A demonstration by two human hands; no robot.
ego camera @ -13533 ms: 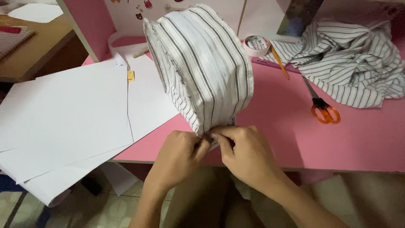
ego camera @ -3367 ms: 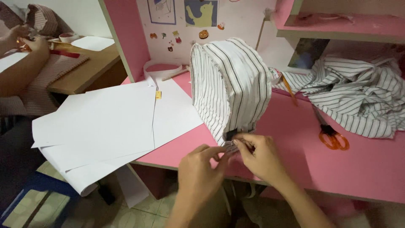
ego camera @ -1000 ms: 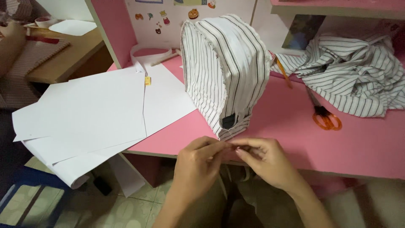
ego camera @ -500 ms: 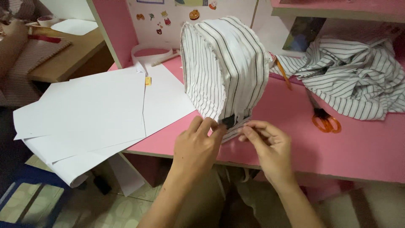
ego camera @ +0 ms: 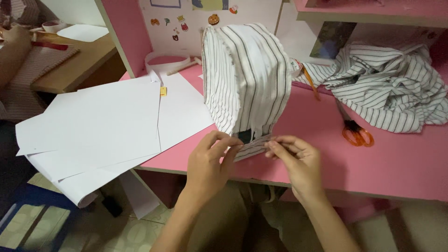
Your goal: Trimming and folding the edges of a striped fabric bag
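Striped white cotton, with thin dark lines, forms a tall domed fabric shape [ego camera: 247,77] that stands upright near the front edge of the pink bench [ego camera: 396,163]. At its lower hem a narrow striped strip [ego camera: 253,146] sticks out toward the person, with a small dark opening just above it. The left hand [ego camera: 210,163] pinches the left end of that strip between thumb and fingers [ego camera: 228,142], which are closed on the cloth. The right hand [ego camera: 298,163] grips the strip's right end, its fingertips [ego camera: 273,147] pressed together on the fabric.

Left of the shape, several large white paper sheets [ego camera: 102,126] lie overlapped, partly hanging over the bench's edge; a small yellow clip [ego camera: 163,91] sits on them. Behind them lies a coiled white band [ego camera: 168,60]. To the right, orange-handled scissors [ego camera: 357,133] rest flat on the bench, just beside a crumpled heap of the same striped cloth [ego camera: 392,88]. An orange pencil [ego camera: 310,84] lies between the heap and the domed shape. At far left, a wooden table [ego camera: 74,70] carries a white sheet and another person's arm [ego camera: 14,53].
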